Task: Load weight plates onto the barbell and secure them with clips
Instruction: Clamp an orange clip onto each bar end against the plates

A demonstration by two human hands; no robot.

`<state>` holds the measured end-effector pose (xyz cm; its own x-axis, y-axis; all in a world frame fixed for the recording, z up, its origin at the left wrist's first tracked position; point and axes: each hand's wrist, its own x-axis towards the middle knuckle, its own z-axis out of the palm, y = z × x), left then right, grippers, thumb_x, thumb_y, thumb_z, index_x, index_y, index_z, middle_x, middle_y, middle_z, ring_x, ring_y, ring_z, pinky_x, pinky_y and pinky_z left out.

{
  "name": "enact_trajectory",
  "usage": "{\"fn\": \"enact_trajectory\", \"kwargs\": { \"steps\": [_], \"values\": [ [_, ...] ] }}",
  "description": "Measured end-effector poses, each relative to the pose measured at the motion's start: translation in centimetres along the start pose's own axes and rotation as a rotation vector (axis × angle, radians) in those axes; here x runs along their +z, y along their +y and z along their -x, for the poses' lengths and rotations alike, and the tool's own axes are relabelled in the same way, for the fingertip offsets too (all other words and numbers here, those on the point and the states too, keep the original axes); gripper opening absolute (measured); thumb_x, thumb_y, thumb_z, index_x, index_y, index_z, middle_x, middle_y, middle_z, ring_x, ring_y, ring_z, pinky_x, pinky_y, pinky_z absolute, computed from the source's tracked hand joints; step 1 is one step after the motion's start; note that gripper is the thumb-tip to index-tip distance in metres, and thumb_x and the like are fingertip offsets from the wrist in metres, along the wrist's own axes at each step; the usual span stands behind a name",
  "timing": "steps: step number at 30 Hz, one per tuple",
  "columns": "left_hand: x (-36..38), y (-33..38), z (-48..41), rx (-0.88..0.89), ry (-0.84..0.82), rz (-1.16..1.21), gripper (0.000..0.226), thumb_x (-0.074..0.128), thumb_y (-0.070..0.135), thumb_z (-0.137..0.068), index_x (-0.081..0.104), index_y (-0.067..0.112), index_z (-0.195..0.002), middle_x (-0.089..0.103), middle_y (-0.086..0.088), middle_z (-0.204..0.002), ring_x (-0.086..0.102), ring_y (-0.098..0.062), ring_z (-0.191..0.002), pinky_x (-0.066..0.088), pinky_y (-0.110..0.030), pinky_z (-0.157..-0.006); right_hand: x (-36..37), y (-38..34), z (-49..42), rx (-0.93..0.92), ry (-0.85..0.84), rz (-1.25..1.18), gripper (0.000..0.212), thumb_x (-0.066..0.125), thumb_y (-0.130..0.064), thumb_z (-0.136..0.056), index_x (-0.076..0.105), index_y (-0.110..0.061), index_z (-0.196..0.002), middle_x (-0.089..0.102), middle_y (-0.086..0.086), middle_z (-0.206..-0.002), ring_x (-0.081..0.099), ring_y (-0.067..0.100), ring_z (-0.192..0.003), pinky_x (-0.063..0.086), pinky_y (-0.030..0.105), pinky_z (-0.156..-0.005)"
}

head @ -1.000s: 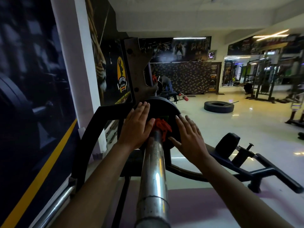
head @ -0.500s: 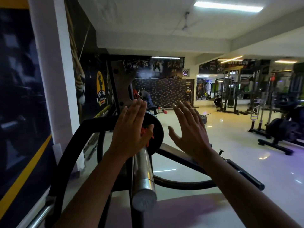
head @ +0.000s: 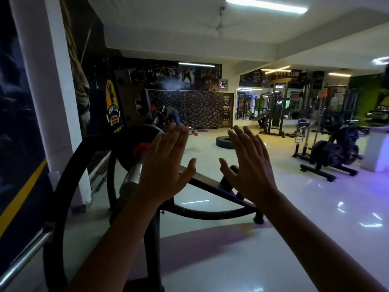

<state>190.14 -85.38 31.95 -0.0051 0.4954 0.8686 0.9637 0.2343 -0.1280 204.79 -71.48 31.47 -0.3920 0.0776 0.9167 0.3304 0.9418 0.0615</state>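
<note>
A black weight plate [head: 134, 142] sits on the steel barbell sleeve [head: 134, 174] at left of centre, with a red clip [head: 141, 148] against its near face. My left hand [head: 166, 165] is raised flat, fingers together and spread upward, in front of the sleeve and touching nothing. My right hand [head: 248, 165] is held up the same way to the right, empty, over open floor. Both hands are off the plate.
A black curved machine frame [head: 69, 171] wraps around the barbell end, and a black bench base [head: 210, 184] lies behind the hands. A tyre [head: 226, 142] lies on the glossy floor. Plate racks [head: 334, 152] and rigs stand at right. A wall with posters is at left.
Both hands came off the plate and rose, palms forward. The view swung right, so the barbell and plate now sit left of the hands.
</note>
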Motion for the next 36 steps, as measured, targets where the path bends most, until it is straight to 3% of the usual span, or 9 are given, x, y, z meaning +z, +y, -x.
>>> {"fn": "enact_trajectory", "kwargs": {
  "steps": [13,26,36],
  "values": [
    [8.4,14.5,6.1,0.015,-0.104,0.28,0.061,0.039,0.039,-0.089,0.027,0.003,-0.137,0.034,-0.017,-0.143,0.023,-0.027,-0.136,0.021,-0.043,-0.111,-6.0,7.3,15.3,0.193,-0.189,0.072,0.059,0.057,-0.032,-0.084,0.043,-0.002,-0.133,0.043,0.018,-0.139,0.03,0.032,-0.134,0.023,0.046,-0.111],
    [27.6,24.1,9.0,-0.03,-0.467,0.514,0.062,0.051,0.033,-0.086,0.035,-0.002,-0.135,0.039,-0.023,-0.14,0.032,-0.035,-0.133,0.026,-0.046,-0.108,-1.9,20.5,27.9,0.492,-0.444,0.238,0.061,0.067,-0.024,-0.079,0.045,0.002,-0.13,0.049,0.022,-0.134,0.039,0.037,-0.129,0.022,0.048,-0.108],
    [42.7,29.5,4.3,0.101,-0.604,0.625,0.062,0.054,0.028,-0.082,0.037,-0.003,-0.133,0.044,-0.023,-0.137,0.037,-0.035,-0.13,0.021,-0.044,-0.107,2.4,33.0,33.0,0.731,-0.586,0.341,0.061,0.066,-0.022,-0.08,0.042,-0.001,-0.133,0.046,0.018,-0.137,0.036,0.034,-0.132,0.02,0.048,-0.11]
  ]
}}
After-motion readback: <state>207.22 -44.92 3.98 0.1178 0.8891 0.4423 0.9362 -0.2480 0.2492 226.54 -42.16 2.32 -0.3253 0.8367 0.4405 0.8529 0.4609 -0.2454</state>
